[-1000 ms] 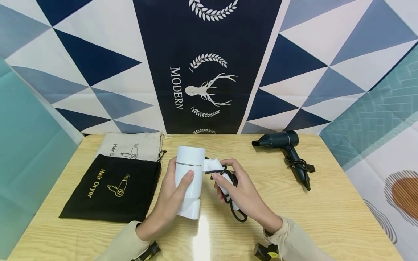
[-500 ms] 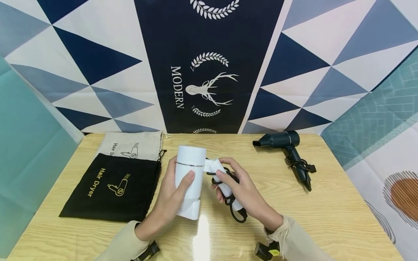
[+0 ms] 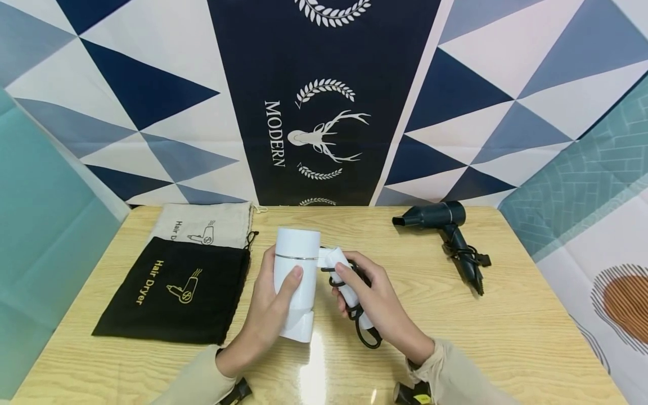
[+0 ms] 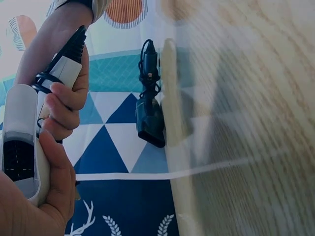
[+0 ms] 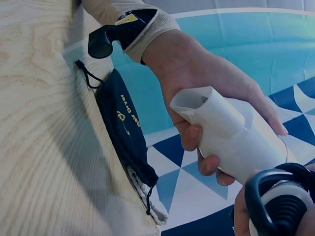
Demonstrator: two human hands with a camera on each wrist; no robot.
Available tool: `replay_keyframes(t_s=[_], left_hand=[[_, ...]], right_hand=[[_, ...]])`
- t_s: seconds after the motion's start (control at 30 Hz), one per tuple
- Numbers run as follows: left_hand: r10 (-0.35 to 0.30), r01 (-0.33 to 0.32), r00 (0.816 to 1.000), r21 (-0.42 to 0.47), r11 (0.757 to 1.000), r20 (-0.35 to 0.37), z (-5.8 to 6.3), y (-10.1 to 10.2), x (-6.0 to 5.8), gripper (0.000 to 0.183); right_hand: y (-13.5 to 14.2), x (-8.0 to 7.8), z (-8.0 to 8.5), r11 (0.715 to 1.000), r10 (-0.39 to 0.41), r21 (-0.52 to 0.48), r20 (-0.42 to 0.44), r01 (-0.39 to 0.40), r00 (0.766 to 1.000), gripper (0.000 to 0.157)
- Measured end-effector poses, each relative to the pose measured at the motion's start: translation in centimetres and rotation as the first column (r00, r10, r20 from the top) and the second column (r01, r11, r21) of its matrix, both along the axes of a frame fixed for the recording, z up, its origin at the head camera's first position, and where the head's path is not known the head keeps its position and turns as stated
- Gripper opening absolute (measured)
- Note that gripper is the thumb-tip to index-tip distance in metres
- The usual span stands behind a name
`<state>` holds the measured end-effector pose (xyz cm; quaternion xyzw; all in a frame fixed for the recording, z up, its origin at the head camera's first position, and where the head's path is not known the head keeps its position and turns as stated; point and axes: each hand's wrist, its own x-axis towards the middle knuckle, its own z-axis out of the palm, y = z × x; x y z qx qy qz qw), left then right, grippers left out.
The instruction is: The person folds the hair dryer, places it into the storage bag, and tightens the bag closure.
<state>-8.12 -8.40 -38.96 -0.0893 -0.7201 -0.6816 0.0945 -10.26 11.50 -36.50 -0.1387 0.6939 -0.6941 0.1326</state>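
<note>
Left hand (image 3: 268, 306) and right hand (image 3: 379, 295) hold the white dryer (image 5: 241, 142) between them, and we have it raised above the table (image 3: 455, 337). Our left fingers and thumb curl round its barrel (image 3: 306, 287); our right fingers and thumb wrap the handle (image 3: 348, 293) and the black cord (image 5: 254, 196) wound about it. So the dryer lies right in our grip, barrel at left, handle at right, joined by a short hinge piece (image 3: 325, 257) in the gap between the hands. The nozzle (image 3: 298, 327) points back toward us, and a loop of cord hangs below the right hand. Beige sleeves (image 3: 197, 377) cover our forearms.

Past our left hand, apart from the dryer, the black bag (image 3: 174, 292) lies flat, with gold lettering (image 3: 150, 282) reading "Hair Dryer". It overlaps the white bag (image 3: 202, 219) behind. Toward the far right corner, well apart from our right hand, the black dryer (image 3: 430, 216) lies on the table, its mouth pointing left. Beyond stands a patterned backdrop (image 3: 329, 62) with triangles, a deer head and the word MODERN.
</note>
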Motion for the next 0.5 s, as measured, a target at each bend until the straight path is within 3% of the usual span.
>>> replay_keyframes(t_s=[0.2, 0.5], left_hand=[[0.016, -0.016, 1.000, 0.007, 1.000, -0.023, -0.1, 0.3, 0.2, 0.046], [0.022, -0.021, 0.999, 0.032, 0.999, -0.038, -0.3, 0.7, 0.7, 0.047]], right_hand=[[-0.4, 0.4, -0.3, 0.999, -0.035, -0.017, -0.054, 0.034, 0.998, 0.034], [-0.7, 1.2, -0.7, 0.995, -0.095, -0.028, -0.067, 0.093, 0.993, 0.033]])
